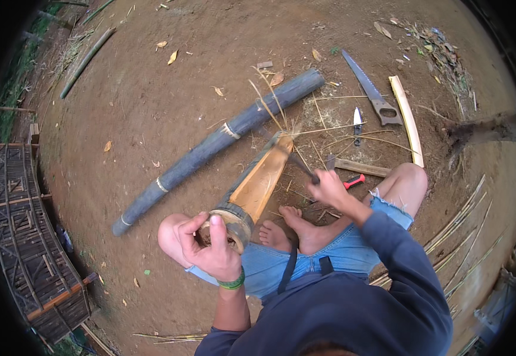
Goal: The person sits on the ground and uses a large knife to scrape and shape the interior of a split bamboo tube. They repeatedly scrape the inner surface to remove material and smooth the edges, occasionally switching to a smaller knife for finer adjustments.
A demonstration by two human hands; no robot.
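A thick bamboo section (263,176), cut open lengthwise along its upper side, slants away from my lap with its pale inner wall showing. My left hand (213,246) grips its hollow near end, with the thumb on the rim and fingers around the side. My right hand (331,191) is closed round the handle of a long dark blade (299,163). Motion blurs the blade, which reaches toward the section's far end; I cannot tell whether it touches. Thin split strips (268,101) stick out from that far end.
A long dark bamboo pole (198,155) lies beyond the section. On the right are a handsaw (369,89), a small knife (357,126), a red-handled tool (354,181), a wooden stick (362,167) and a pale bamboo slat (408,118). A slatted bamboo structure (32,237) stands left.
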